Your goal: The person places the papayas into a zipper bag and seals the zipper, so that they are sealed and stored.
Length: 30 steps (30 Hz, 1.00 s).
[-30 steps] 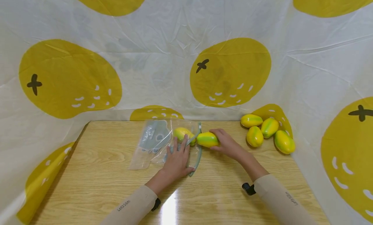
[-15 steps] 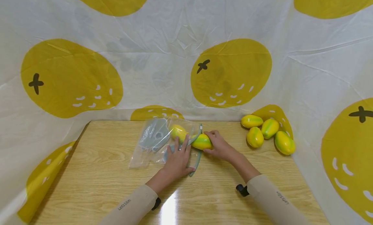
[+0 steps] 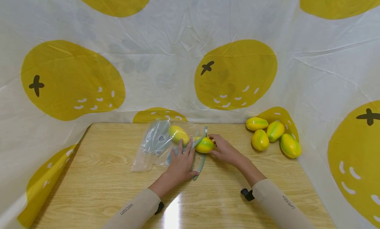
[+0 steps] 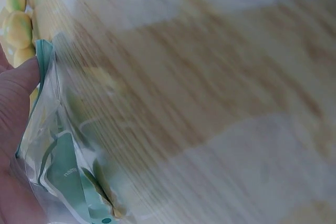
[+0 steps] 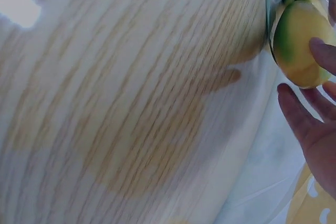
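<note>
A clear plastic zip bag (image 3: pixel 142 163) with a grey-green print lies on the table, its grey-green zip strip (image 3: pixel 203 164) facing right. Inside it is one yellow-green fruit (image 3: pixel 178 133), mango- or papaya-like. A second such fruit (image 3: pixel 205 145) lies at the bag's mouth, partly behind the strip. My left hand (image 3: pixel 179 164) rests spread on the bag beside the mouth, with fairly straight fingers; the left wrist view shows its thumb (image 4: pixel 23 80) against the strip. My right hand (image 3: pixel 224 149) is at the second fruit's right end. One fingertip touches the fruit in the right wrist view, while another stands apart.
Several more yellow-green fruits (image 3: pixel 275 130) lie grouped at the table's back right. The wooden table (image 3: pixel 112 196) is bordered by white cloth (image 3: pixel 166 80) with yellow fruit prints at the back and sides.
The second fruit has moved left into the bag's mouth, and the first has shifted left inside the bag. My right hand followed leftward and its fingers have loosened. The left hand stays in place.
</note>
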Each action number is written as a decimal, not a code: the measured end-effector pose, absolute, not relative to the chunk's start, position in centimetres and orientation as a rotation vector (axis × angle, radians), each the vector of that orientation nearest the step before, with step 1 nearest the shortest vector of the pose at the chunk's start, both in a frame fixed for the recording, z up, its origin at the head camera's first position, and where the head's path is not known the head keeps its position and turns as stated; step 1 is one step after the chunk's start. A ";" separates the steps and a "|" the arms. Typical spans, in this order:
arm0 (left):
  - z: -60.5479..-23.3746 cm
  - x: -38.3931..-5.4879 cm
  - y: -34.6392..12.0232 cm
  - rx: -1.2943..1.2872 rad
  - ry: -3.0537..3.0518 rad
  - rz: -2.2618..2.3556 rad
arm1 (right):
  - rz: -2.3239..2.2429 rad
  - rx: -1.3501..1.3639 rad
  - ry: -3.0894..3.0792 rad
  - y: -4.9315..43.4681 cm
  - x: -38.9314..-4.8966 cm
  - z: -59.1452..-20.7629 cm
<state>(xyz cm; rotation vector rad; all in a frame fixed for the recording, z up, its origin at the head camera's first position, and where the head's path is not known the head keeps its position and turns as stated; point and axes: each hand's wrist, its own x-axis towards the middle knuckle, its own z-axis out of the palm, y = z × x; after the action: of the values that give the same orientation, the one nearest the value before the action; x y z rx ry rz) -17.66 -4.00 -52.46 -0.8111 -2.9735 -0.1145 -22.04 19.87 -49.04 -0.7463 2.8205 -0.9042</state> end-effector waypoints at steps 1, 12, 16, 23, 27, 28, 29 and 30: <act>-52.5 -17.7 -4.0 -0.817 -2.971 -0.110 | -0.927 -0.738 2.824 19.8 -22.1 -49.0; -52.3 -17.7 -4.0 -0.832 -2.971 -0.139 | -1.056 -0.750 2.832 19.2 -22.8 -49.4; -52.4 -17.7 -4.1 -0.833 -2.963 -0.119 | -1.081 -0.808 2.841 19.3 -23.0 -49.6; -52.5 -17.9 -4.1 -0.850 -2.963 -0.142 | -1.042 -0.738 2.890 19.0 -23.7 -49.8; -52.5 -17.9 -4.1 -0.860 -2.957 -0.135 | -1.000 -0.656 2.939 18.6 -24.0 -49.8; -52.5 -17.9 -4.1 -0.864 -2.955 -0.130 | -0.989 -0.639 2.956 18.5 -24.0 -49.8; -52.5 -17.9 -4.1 -0.870 -2.951 -0.120 | -0.980 -0.630 2.974 18.5 -24.0 -49.9; -52.5 -17.9 -4.1 -0.876 -2.949 -0.110 | -0.972 -0.620 2.990 18.4 -24.1 -49.9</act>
<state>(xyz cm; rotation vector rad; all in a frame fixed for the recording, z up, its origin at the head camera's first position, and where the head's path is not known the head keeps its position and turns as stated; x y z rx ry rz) -17.92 -4.06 -52.52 -0.8764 -2.9486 -0.1102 -24.12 18.39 -49.89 -0.6203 2.9899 -0.9723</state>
